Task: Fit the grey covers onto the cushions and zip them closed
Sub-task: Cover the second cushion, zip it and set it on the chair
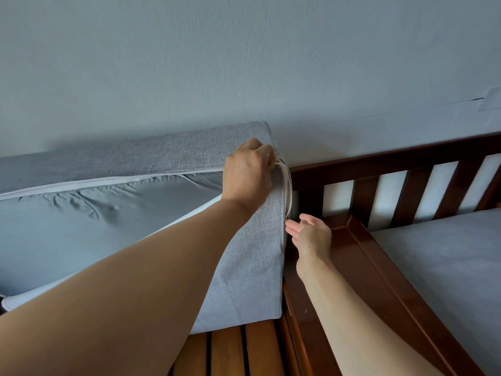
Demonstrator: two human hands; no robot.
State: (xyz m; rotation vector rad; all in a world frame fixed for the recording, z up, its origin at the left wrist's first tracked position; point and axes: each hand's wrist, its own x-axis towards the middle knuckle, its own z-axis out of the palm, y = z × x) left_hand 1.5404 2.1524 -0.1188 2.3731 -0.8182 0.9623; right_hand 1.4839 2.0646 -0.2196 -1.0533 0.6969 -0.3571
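Head view: left hand (248, 169) is clenched at the upper right corner of the grey cover (252, 256), fingers curled around the fabric edge where the pale zip tape (288, 191) bends over the corner. Right hand (310, 234) sits lower on the same vertical edge, palm partly spread, fingertips (289, 223) touching the zip line; whether they pinch a slider cannot be told.

The cover is drawn over the cushion (206, 204), which stands on edge against the wall (244, 63). Along the long upper side the opening gapes: smooth blue-grey inner lining (81, 218) and a strip of white cushion show between the piped edges. The woven grey end face of the cover is taut and faces the camera.

The cushion rests on wooden slats (230, 348) of a dark brown frame. A slatted wooden rail (406, 185) of the same frame runs just beside the cushion's right edge. A second grey cushion (447, 261) lies flat beyond that rail. The wall is plain pale grey.
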